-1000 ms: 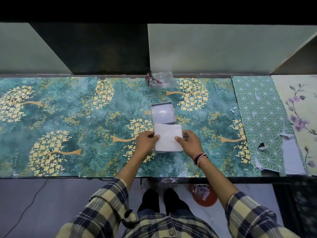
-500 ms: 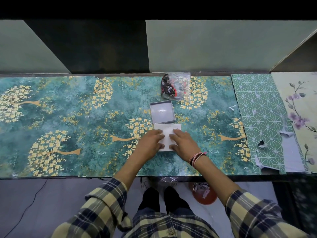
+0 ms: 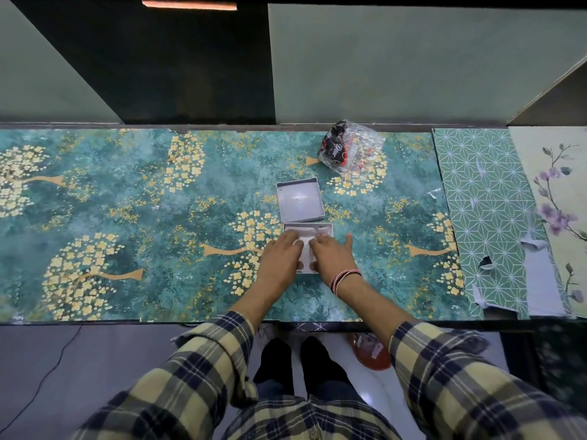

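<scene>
Left hand [image 3: 281,258]: laid flat on white pad [image 3: 306,246], nothing gripped.
Right hand [image 3: 332,255]: likewise flat.
Lid [image 3: 300,200]: set directly beyond box [image 3: 329,229], equally near both hands.

The left hand [image 3: 279,262] and right hand [image 3: 330,258] cover the near half of the box [image 3: 307,223], so its white lining [image 3: 317,231] shows only past the fingertips [image 3: 292,239] and in the gap between them. What the bag [image 3: 349,147] beyond the right hand holds is too small to tell. A red tub [image 3: 370,357] below the right forearm [image 3: 365,300] is half hidden by the table [image 3: 127,217].
</scene>
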Action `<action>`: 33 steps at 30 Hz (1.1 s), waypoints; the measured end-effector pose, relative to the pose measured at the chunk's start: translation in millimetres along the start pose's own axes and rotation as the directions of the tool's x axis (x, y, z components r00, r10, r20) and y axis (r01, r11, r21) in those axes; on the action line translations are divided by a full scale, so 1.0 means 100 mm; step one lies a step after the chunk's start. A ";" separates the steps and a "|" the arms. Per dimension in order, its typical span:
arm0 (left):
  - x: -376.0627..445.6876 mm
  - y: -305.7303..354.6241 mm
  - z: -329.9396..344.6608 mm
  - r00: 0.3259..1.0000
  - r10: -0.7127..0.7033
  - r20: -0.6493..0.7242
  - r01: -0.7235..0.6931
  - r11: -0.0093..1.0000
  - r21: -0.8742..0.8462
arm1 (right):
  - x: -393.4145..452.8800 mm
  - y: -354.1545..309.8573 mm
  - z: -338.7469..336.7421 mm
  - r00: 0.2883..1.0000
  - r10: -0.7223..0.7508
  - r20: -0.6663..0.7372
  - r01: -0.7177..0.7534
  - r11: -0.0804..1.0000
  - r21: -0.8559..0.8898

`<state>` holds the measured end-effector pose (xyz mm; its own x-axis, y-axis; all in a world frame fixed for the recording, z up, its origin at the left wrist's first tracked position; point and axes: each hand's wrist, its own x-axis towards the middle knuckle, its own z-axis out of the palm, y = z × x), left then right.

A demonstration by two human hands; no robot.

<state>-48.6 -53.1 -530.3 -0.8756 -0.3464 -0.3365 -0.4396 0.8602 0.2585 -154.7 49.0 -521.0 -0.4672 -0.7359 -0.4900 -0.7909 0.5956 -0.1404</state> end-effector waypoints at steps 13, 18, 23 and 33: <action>0.02 -0.04 -0.04 0.997 0.053 0.048 -0.056 0.996 0.072 | 0.44 0.26 -0.31 0.882 0.410 -0.232 -0.186 0.756 0.627; -0.16 -0.04 -0.05 0.998 0.030 -0.053 -0.035 0.995 -0.089 | 0.91 0.35 -0.32 0.860 0.506 0.071 -0.400 0.579 0.710; -0.24 -0.17 -0.11 0.987 -0.115 -0.113 0.060 0.914 -0.400 | 1.05 0.36 -0.34 0.820 0.568 0.070 -0.388 0.461 0.798; 0.24 0.00 -0.83 0.899 -0.411 0.153 0.113 -0.120 -0.986 | 0.17 0.01 -0.75 0.698 0.254 -0.670 0.258 0.783 0.566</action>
<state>-86.1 -92.3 -463.2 -0.5757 -0.6078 -0.5469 -0.2432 -0.5113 0.8243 -193.0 13.2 -465.0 -0.7918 -0.5776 0.1984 -0.5158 0.4586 -0.7236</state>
